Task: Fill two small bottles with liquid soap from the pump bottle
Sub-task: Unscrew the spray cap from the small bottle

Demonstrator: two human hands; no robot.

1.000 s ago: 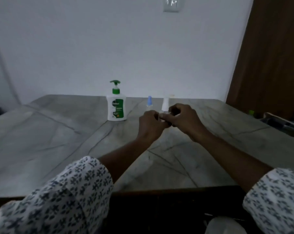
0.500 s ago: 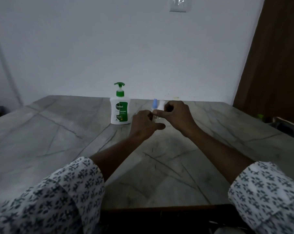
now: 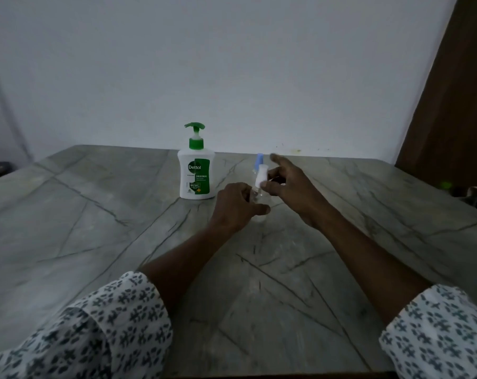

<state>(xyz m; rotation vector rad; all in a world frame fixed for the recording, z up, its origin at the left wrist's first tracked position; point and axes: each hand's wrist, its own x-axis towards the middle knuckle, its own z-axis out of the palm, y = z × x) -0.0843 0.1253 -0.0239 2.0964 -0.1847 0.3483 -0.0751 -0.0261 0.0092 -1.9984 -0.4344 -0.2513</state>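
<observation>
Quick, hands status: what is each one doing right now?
Left hand: holding the clear bottle by its body.
Right hand: pinching the white cap on that bottle, index finger straight out.

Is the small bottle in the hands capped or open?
Capped: the white cap sits on the clear bottle, pinched by the right hand; the left hand grips the body.

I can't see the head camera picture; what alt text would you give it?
A person's left hand holds a small clear bottle at a grey stone table while the right hand pinches its white cap. A green-and-white pump bottle and a blue-capped bottle stand behind.
</observation>
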